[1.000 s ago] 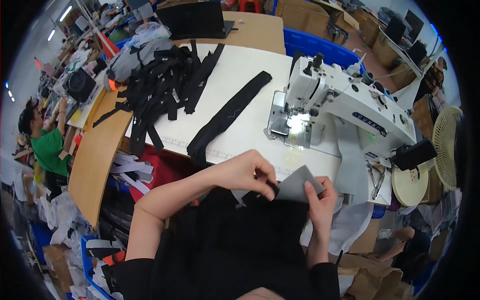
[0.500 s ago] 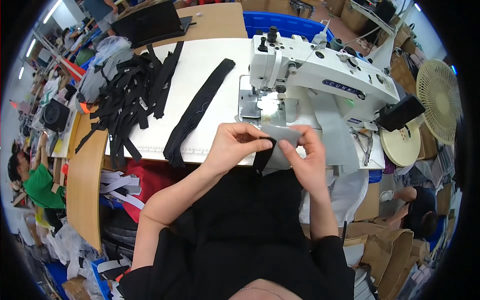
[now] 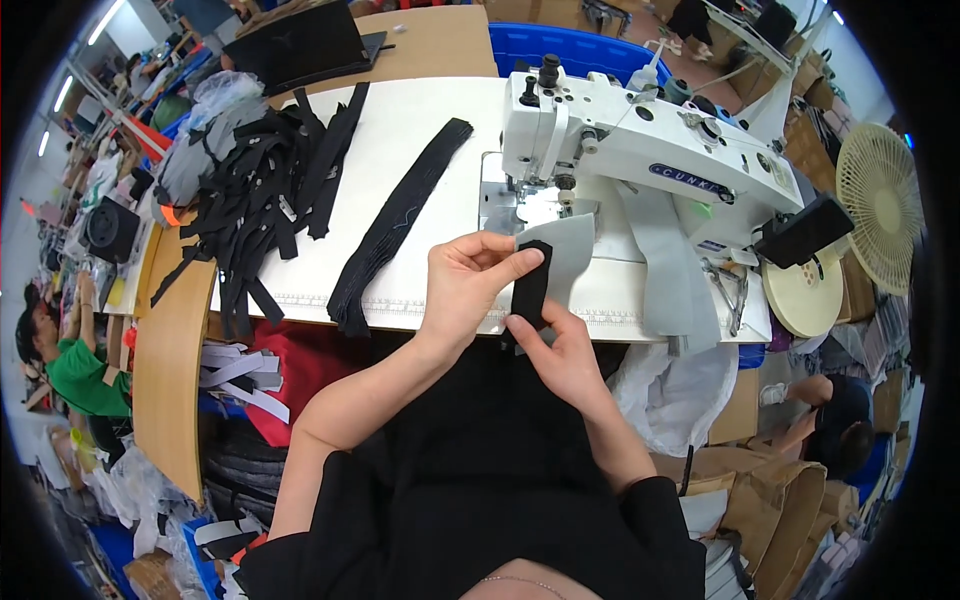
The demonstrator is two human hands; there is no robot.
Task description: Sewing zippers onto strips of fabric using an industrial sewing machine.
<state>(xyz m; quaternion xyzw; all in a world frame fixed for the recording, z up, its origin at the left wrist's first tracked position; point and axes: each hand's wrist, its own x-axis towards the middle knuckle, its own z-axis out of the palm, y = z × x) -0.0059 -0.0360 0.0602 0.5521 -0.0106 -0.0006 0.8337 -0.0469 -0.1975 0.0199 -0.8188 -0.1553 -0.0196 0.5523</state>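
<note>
A light grey fabric piece stands up between my hands, just in front of the sewing machine. Against its near side lies a short black fabric strip. My left hand pinches the upper end of the strip together with the grey piece, thumb on top. Lower down, my right hand grips the strip and the grey piece near the table's front edge. The fingers behind the fabric are partly hidden. The needle area of the machine is lit, just beyond the cloth.
Left of my hands lies a stack of long black strips. Farther left is a tangled heap of black strips. A long grey fabric length hangs over the table's edge at right, beside scissors. A fan stands far right.
My right hand has moved down and left, from the grey piece's upper right corner to the strip's lower part. The grey piece now stands more spread out, showing more of the black strip.
</note>
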